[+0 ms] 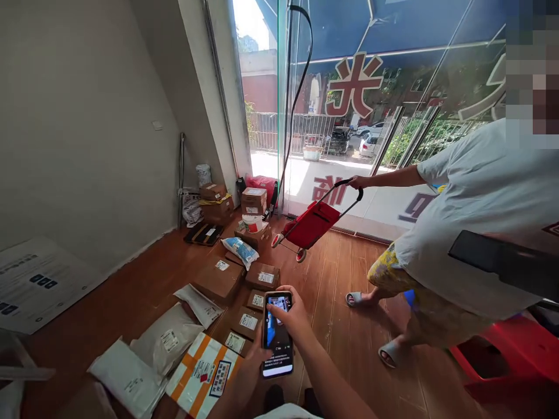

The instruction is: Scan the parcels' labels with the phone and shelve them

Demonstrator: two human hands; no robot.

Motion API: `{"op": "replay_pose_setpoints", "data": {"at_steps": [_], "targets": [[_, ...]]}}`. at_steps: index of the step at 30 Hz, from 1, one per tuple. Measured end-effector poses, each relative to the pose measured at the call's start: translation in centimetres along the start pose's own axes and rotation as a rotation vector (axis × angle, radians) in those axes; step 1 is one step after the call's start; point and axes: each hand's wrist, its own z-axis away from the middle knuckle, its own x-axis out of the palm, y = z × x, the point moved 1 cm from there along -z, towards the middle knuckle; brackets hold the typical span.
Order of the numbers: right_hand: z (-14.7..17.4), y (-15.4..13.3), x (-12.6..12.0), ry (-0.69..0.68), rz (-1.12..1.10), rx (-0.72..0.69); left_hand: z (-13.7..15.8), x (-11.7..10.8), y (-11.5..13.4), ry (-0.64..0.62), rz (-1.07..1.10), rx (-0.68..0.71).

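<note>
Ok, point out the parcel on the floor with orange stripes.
The white parcel with orange stripes, lying nearest the left hand; the other parcels are plain brown boxes or grey-white bags.

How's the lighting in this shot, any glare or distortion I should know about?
Head view: strong daylight through the glass door blows out the pavement outside, while the parcels sit in softer light; wide-angle lens bends the wall lines; the phone between left hand and right hand stays sharp.

Wooden floor (340, 302) carries cardboard boxes (218, 279) and mail bags (166, 340). A red trolley (311, 224) stands near the glass door
</note>
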Motion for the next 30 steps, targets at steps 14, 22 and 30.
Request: {"op": "replay_pose_setpoints", "data": {"at_steps": [14, 22, 30], "targets": [[-16.6, -1.7, -11.3, -0.122, 0.021, 0.040, -17.6, 10.9, 0.8, 0.080, 0.132, 0.039], [-22.3, -2.9, -16.6, -0.205, 0.018, 0.066, -22.5, 18.8, 0.5, 0.226, 0.240, 0.143], [-24.1, -2.5, -18.3, -0.219, -0.010, 0.079, -24.7, 16.9, -1.3, 0.268, 0.107, 0.077]]}}
